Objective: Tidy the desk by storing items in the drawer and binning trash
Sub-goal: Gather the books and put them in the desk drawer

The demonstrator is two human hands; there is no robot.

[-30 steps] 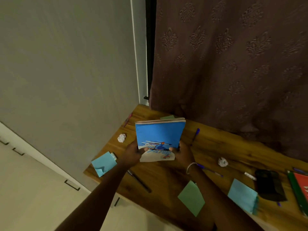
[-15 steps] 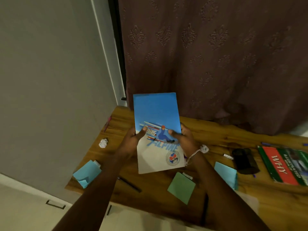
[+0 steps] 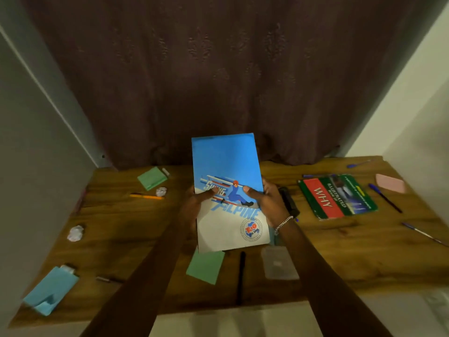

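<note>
A blue and white notebook (image 3: pixel 227 164) with a skier on its cover is held up above the middle of the wooden desk (image 3: pixel 340 254). My left hand (image 3: pixel 196 203) grips its left edge, thumb on the cover. My right hand (image 3: pixel 267 203) grips its right edge, thumb on the cover too. Crumpled white paper balls lie at the left (image 3: pixel 75 232) and further back (image 3: pixel 161 191). A green and red book (image 3: pixel 336 197) lies to the right.
Scattered on the desk: green sticky pads (image 3: pixel 152 178) (image 3: pixel 206 266), a blue pad (image 3: pixel 49 289), an orange pencil (image 3: pixel 145 196), a black pen (image 3: pixel 241 276), blue pens (image 3: pixel 385 197), a pink eraser (image 3: pixel 390 183), a clear case (image 3: pixel 279 265). A dark curtain (image 3: pixel 218 69) hangs behind.
The view has swung right, so the whole desk now shows. The notebook has gone from tilted flat to upright with its cover facing me, still held by both hands.
</note>
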